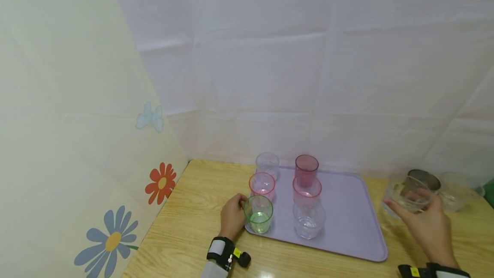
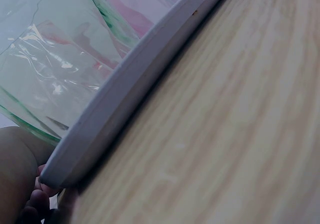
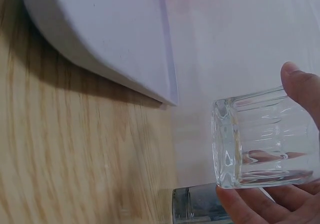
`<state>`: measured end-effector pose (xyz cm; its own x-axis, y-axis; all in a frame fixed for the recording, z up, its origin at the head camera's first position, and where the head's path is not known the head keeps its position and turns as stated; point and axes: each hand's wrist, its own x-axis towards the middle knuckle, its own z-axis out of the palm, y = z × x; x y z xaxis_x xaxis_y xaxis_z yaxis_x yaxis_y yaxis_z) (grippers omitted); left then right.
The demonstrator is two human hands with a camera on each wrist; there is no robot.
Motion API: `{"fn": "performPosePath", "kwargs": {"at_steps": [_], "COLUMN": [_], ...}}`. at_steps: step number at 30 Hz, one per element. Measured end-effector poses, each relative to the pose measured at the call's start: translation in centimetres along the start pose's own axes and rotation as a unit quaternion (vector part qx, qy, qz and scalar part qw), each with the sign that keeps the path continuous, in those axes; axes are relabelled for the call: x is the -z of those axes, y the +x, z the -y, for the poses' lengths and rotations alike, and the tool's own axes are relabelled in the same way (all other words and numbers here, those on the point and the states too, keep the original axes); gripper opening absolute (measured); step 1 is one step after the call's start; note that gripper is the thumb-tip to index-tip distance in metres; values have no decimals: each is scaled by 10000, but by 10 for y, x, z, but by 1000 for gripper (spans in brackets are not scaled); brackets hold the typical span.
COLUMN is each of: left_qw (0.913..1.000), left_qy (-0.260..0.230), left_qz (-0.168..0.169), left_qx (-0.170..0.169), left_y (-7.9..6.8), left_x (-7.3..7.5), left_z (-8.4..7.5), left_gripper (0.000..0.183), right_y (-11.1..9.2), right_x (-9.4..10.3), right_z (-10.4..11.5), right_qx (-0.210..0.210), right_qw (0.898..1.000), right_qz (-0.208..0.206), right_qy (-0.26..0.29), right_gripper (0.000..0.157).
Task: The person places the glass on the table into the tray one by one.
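Note:
Off the right side of the lilac tray, my right hand grips a clear glass tumbler between thumb and fingers. The tumbler is held above the table, its thick base facing the tray in the right wrist view. My left hand holds the tray's near left corner, fingers curled at its rim in the left wrist view. Right beside that hand stands a green glass on the tray. Behind the green glass is a red-rimmed pink glass.
More glasses stand on the tray: a clear one at the back left, a dark pink one, a pink one and a clear one. Beyond my right hand are a grey glass and clear glassware, near the white backdrop.

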<state>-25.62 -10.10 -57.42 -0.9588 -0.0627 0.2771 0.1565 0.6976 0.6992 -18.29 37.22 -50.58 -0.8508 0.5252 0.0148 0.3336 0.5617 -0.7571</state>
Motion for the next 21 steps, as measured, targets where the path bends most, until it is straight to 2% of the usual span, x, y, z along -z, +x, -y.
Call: {"fn": "performPosePath", "kwargs": {"at_steps": [6, 16, 21], "left_qw": [10000, 10000, 10000], "left_qy": [17, 51, 7], "left_qz": [-8, -35, -41], "left_qx": [-31, -62, -89], "left_y": [-1, 1, 2], "left_x": [0, -2, -4], "left_z": [0, 4, 5], "left_gripper": [12, 11, 11], "right_y": [-3, -3, -4], "right_x": [-2, -10, -12], "right_z": [4, 8, 8], "right_qx": [282, 264, 459], "right_qw": [9995, 9995, 9987], "right_qz": [-115, -157, -182], "right_qy": [83, 78, 104], "right_gripper": [112, 111, 109]}}
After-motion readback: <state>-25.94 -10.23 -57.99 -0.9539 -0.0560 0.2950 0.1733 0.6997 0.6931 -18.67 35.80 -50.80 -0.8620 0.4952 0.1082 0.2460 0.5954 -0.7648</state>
